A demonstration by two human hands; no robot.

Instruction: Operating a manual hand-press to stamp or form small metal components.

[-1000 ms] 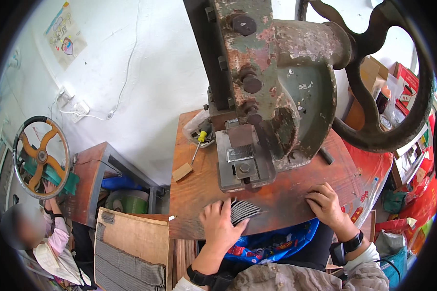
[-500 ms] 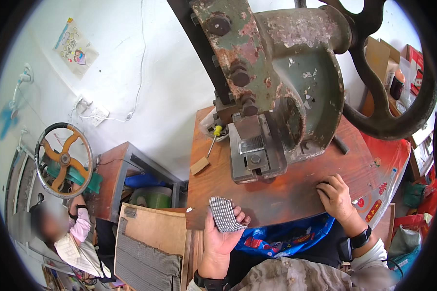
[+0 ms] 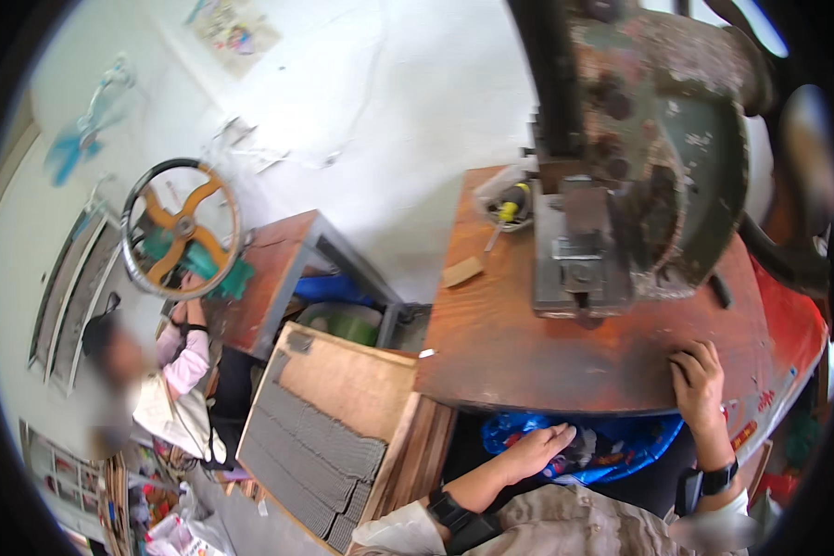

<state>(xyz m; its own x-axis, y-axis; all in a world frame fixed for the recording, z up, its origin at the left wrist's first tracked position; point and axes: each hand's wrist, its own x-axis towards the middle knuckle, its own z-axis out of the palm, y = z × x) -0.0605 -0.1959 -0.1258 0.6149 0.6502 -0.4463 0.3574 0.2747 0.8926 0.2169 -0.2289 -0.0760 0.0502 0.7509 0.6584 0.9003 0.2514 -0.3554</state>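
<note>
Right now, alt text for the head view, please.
Left hand over a blue bag below the edge of a wooden table, right hand on the table. A green press stands on it; at left, a board of grey pieces and another person.

The reddish-brown wooden tabletop [image 3: 528,361] is darkened by blackish stains. The green metal press [image 3: 704,176] is mottled with pinkish-grey. The blue plastic bag [image 3: 655,452] is patterned with red. The round handwheel [image 3: 186,228] is spoked in orange. The flat grey strips [image 3: 306,445] are finely lined; the cloth garment [image 3: 584,519] is marbled in brown and cream.
</note>
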